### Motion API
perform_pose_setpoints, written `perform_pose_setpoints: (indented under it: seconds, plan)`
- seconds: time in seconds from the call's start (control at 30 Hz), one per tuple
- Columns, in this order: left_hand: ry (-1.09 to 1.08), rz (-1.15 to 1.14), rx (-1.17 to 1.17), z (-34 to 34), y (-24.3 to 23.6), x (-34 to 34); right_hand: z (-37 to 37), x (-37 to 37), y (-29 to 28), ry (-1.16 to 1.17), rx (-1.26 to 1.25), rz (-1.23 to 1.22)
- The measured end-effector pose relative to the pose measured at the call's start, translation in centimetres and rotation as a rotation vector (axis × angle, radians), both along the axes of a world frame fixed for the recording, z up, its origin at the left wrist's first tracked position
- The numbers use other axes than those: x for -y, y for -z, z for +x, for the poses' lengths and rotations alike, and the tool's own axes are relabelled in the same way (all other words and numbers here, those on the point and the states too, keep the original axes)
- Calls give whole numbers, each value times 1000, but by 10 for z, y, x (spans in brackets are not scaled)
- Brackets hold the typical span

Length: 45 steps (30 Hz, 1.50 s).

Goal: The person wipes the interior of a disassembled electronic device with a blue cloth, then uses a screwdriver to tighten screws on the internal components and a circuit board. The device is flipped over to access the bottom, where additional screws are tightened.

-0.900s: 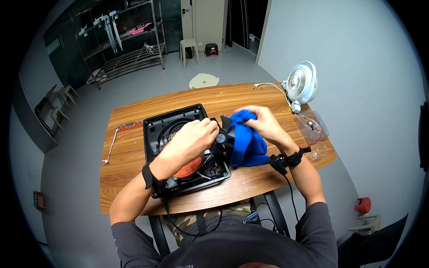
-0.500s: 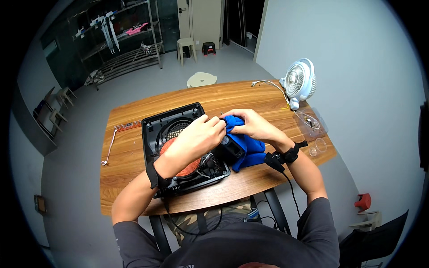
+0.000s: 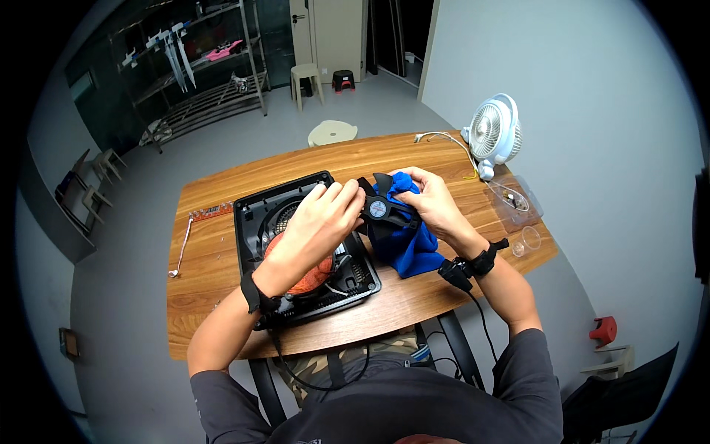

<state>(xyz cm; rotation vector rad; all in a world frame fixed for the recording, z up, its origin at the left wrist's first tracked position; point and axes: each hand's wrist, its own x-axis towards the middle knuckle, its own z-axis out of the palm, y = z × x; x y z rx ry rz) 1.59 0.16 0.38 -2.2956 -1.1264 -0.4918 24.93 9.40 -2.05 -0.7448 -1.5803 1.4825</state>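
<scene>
A small black cooling fan (image 3: 378,209) with a round label at its hub is held above the table, its blades turned up toward me. My left hand (image 3: 325,218) pinches the fan's left edge with closed fingers. A blue cloth (image 3: 414,253) is bunched in my right hand (image 3: 435,207), pressed against the blades at the fan's right side and hanging down to the table. Below my left forearm lies an opened induction cooker housing (image 3: 367,290), black, with a copper-coloured coil (image 3: 316,278) and wires inside. My left hand and wrist hide part of the coil.
A circuit board strip (image 3: 213,211) with a pale cable lies on the table's left. At the right stand a white desk fan (image 3: 491,132), a clear plastic tray (image 3: 514,201) with small parts, and clear rings (image 3: 529,238). Stools and a metal rack are farther back.
The fan has been tilted so its bladed face and hub now show. My right hand has shifted right with the cloth; my left hand has moved slightly left.
</scene>
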Motion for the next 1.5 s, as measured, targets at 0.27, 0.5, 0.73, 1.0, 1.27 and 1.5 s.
perform_pose_setpoints:
  seconds: [0.27,0.5,0.73,1.0,1.27,1.5]
  plan:
    - [-24,10,-104,5,5,-7,8,-9,-7,1,249,265]
    - [-2,39,-235,-5,3,-2,38,-16,-32,-95,278,88]
    - [100,16,-262,0,2,0,5,-16,-22,-279,372,349]
    - [119,71,-256,-3,-4,2,-9,-17,-15,-421,444,266]
    - [99,69,-197,-7,-2,3,-12,-20,6,-234,387,177]
    - [48,13,1,-15,-4,-2,1,-20,5,-248,-36,-34]
